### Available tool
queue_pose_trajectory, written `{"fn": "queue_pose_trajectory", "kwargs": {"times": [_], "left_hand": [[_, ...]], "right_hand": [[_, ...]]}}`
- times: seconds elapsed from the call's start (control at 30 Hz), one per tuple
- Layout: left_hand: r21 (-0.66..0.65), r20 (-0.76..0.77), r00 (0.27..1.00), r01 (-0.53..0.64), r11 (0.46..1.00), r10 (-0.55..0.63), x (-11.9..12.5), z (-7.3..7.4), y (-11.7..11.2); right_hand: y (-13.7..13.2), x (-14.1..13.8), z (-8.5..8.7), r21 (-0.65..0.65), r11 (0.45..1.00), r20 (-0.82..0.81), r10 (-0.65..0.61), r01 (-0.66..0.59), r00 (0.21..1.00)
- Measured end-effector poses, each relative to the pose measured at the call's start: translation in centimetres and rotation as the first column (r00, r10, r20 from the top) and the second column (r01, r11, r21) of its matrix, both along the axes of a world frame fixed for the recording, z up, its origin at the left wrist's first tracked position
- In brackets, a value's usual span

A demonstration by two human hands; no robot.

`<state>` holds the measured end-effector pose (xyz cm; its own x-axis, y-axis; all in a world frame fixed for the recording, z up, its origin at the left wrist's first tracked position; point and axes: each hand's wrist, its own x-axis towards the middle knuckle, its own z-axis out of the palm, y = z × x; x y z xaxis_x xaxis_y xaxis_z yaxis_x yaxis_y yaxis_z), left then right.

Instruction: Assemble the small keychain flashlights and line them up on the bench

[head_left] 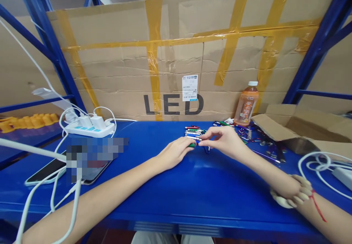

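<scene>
My left hand [174,151] rests on the blue table [170,185], its fingers curled round a small green pen-like piece [191,145]. My right hand [222,140] meets it from the right, pinching the end of a small blue and silver piece [198,140] between thumb and fingers. Just behind the hands lies a small row of coloured pen-like pieces [195,130]. A beaded bracelet and a red string circle my right wrist.
A pile of loose coloured pieces [258,137] lies right of the hands, beside an orange drink bottle [246,104] and an open cardboard box [297,130]. A power strip [90,126] with chargers, white cables and two phones [46,172] sit left. A taped cardboard wall stands behind.
</scene>
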<state>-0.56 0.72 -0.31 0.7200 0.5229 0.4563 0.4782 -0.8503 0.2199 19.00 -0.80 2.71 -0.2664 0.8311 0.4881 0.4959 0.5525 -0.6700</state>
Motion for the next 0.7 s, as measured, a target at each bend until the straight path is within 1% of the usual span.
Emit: {"fn": "queue_pose_trajectory", "kwargs": {"times": [0.1, 0.2, 0.3, 0.43, 0.57, 0.63, 0.7], "left_hand": [[0.005, 0.025, 1.0, 0.011, 1.0, -0.011, -0.05, 0.01, -0.03], [-0.006, 0.081, 0.997, 0.01, 1.0, -0.01, -0.17, 0.01, -0.06], [0.016, 0.124, 0.992, 0.029, 0.999, -0.031, -0.28, 0.04, -0.1], [0.092, 0.111, 0.992, 0.051, 0.994, -0.061, -0.31, 0.05, -0.12], [0.156, 0.092, 0.992, 0.072, 0.985, -0.087, -0.32, -0.21, -0.08], [0.19, 0.075, 0.993, 0.08, 0.979, -0.096, -0.37, -0.37, -0.08], [0.221, 0.054, 0.993, 0.095, 0.971, -0.109, -0.44, -0.48, -0.11]], "right_hand": [[-0.41, -0.73, -0.36, -0.05, 0.995, -0.074, 0.088, -0.092, 0.993], [-0.52, -0.8, -0.51, -0.06, 0.988, -0.102, 0.133, -0.139, 0.986], [-0.67, -0.8, -0.47, -0.045, 0.988, -0.104, 0.145, -0.15, 0.984], [-0.93, -1.08, -0.38, -0.069, 0.988, -0.138, 0.126, -0.137, 0.982], [-0.71, -1.21, -0.56, -0.196, 0.973, -0.218, 0.081, -0.125, 0.973], [-0.46, -1.15, -0.79, -0.289, 0.946, -0.272, 0.066, -0.146, 0.96], [-0.29, -1.11, -1.01, -0.39, 0.905, -0.321, 0.041, -0.171, 0.946]]}}
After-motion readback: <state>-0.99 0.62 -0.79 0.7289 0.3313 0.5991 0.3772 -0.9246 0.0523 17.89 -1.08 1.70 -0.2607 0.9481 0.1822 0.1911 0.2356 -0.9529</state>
